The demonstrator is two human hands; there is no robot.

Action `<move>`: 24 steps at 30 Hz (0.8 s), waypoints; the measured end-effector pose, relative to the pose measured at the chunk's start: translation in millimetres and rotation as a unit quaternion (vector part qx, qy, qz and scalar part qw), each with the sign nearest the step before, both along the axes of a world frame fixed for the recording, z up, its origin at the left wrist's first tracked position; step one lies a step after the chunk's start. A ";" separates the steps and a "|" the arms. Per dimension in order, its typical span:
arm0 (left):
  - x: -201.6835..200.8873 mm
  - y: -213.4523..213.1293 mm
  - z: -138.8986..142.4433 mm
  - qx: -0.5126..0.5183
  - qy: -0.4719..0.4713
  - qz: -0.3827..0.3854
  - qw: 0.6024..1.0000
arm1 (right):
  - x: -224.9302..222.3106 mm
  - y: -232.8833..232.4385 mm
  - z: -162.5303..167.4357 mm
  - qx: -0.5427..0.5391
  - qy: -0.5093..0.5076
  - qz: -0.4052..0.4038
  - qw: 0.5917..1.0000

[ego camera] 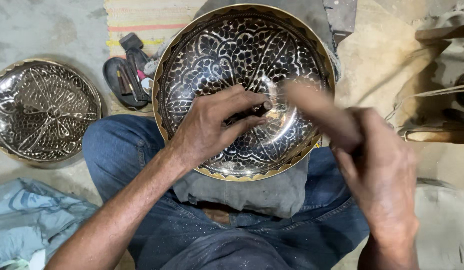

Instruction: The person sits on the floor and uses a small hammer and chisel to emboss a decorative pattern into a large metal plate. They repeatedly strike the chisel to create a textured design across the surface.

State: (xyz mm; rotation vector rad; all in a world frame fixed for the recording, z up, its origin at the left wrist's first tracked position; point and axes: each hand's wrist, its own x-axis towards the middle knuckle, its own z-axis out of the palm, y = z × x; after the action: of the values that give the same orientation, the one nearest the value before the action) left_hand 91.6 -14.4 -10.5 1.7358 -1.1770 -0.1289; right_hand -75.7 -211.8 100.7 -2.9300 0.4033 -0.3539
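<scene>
From the head view, you had the large round engraved metal bowl with a brass-coloured rim propped on your lap over a grey cloth pad, its far edge leaning away from you. Your left hand lay inside the bowl, fingers pinched narrow around a thin dark chisel whose tip met the patterned surface near the centre. Your right hand was closed around a brown wooden mallet, blurred, raised just over the bowl's right rim.

To the left, well apart from your knee, a second smaller engraved round metal tray lay flat on the grey floor. Between the tray and the bowl sat a black oval dish of small tools, its right edge just beside the bowl's left rim. A crumpled pale blue cloth lay near left. On the right, wooden pieces crowded the edge, leaving little room beyond your right hand; bare floor lay open at far left.
</scene>
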 end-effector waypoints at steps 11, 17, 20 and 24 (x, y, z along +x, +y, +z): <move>0.0 0.1 0.4 0.011 -0.005 0.007 1.000 | 3.1 4.9 2.7 -0.024 0.016 0.017 0.999; 0.0 -1.4 -1.2 0.008 0.014 0.000 1.000 | 3.2 1.8 1.3 -0.009 0.060 0.005 0.998; 0.3 -1.3 -1.9 0.005 0.006 0.001 1.000 | 1.6 -0.2 -0.2 -0.009 0.043 0.002 0.999; 0.5 -0.7 -2.2 -0.016 -0.002 -0.014 1.000 | -1.5 0.5 -1.7 -0.061 0.082 0.012 0.995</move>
State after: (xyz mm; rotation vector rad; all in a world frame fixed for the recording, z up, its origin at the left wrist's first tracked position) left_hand 92.0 -15.1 -12.6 1.6928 -1.2007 -0.1216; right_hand -77.2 -211.3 99.1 -3.0929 0.3787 -0.1390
